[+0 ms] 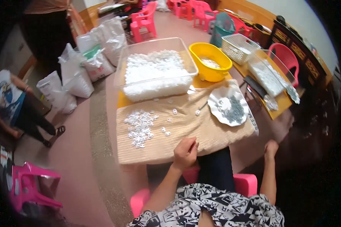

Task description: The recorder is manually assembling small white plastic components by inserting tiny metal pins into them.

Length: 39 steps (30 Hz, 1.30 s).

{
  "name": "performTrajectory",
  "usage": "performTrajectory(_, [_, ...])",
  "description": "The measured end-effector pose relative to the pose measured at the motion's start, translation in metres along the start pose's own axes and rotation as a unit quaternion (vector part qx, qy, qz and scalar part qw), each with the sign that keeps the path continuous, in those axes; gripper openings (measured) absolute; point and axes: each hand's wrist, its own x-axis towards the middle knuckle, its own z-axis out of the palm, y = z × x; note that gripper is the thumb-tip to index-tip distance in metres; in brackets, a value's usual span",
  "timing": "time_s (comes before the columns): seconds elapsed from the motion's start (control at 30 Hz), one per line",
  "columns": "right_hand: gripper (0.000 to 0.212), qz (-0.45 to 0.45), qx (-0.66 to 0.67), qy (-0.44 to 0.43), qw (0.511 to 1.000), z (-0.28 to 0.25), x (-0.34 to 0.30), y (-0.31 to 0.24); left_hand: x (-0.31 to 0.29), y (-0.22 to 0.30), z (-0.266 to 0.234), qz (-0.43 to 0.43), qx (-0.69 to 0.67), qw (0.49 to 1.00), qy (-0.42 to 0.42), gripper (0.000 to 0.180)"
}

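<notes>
My left hand (185, 153) is closed at the front edge of the tan cloth (216, 140); what its fingers hold, if anything, is hidden. Off to the right, beyond the table, my right hand (271, 149) hangs with its fingers curled, their inside out of sight. On the cloth's left side lies a heap of small white two-holed plastic pieces (139, 126). Several more are scattered singly, among them a loose piece (197, 112) near the middle. A white scalloped dish (215, 110) on the right holds dark grey bits and some white ones.
Behind the cloth stand a large clear bin (129, 85) heaped with white pieces and a yellow tub (201, 73). A side table (274, 112) bears a white basket (231, 51) and another clear bin. White sacks (79, 77), a person (21, 102) and a pink stool (32, 187) are at left.
</notes>
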Motion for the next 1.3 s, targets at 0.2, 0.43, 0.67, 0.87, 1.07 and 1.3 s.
performTrajectory(0.2, [0.021,0.581,0.072,-0.335,0.738,0.040,-0.048,0.186,0.000,0.013,0.003,-0.081,-0.024,0.996,0.006,0.014])
performTrajectory(0.43, [0.032,0.633,0.238,-0.389,0.625,0.186,-0.134,0.124,-0.006,0.012,0.005,-0.038,0.027,0.999,0.003,0.021])
performTrajectory(0.67, [0.030,0.561,0.240,-0.485,0.626,0.167,-0.076,0.142,-0.003,0.011,0.012,-0.072,0.023,0.996,-0.036,0.024])
performTrajectory(0.87, [0.028,0.483,0.245,-0.531,0.652,0.171,-0.141,0.062,-0.005,0.012,0.008,-0.079,0.030,0.995,-0.055,0.026])
performTrajectory(1.07, [0.026,0.396,0.244,-0.546,0.697,0.157,-0.137,0.059,-0.004,0.008,0.009,-0.075,-0.004,0.996,-0.050,0.027])
performTrajectory(1.3, [0.023,0.294,0.207,-0.577,0.734,0.155,-0.127,0.061,-0.006,0.011,0.005,-0.089,-0.022,0.995,-0.045,0.025])
